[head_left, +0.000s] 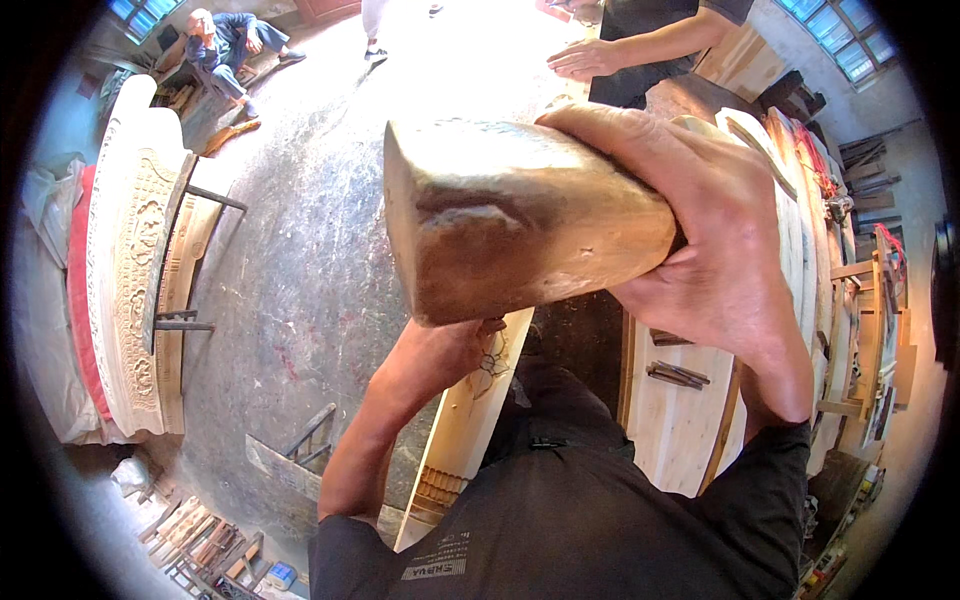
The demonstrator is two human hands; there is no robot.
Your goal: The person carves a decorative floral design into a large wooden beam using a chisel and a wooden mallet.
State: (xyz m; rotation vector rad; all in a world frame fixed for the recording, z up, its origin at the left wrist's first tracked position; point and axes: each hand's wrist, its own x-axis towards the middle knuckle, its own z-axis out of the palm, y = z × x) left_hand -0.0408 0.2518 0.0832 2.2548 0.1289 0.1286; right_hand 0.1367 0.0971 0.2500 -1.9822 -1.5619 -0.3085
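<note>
Raised close before me, a worn wooden mallet [530,225] is in my right hand [715,220], with the fingers and thumb wrapped round its narrower end. The mallet head covers much of the middle of the view. Behind and below it, my left hand [445,355] is closed over a long pale wooden board [480,400]. Most of its fingers are hidden by the mallet, and what they hold does not show. The board has drawn or cut scroll lines near that hand and carved ribbed bands towards its near end.
Several carving tools [678,375] lie on a pale bench plank [690,430] at my right. Carved pale panels [140,260] stand at the left. Another person's hand [585,60] is at the far right; a seated person [225,50] is far left. Wood scraps [205,540] lie near left.
</note>
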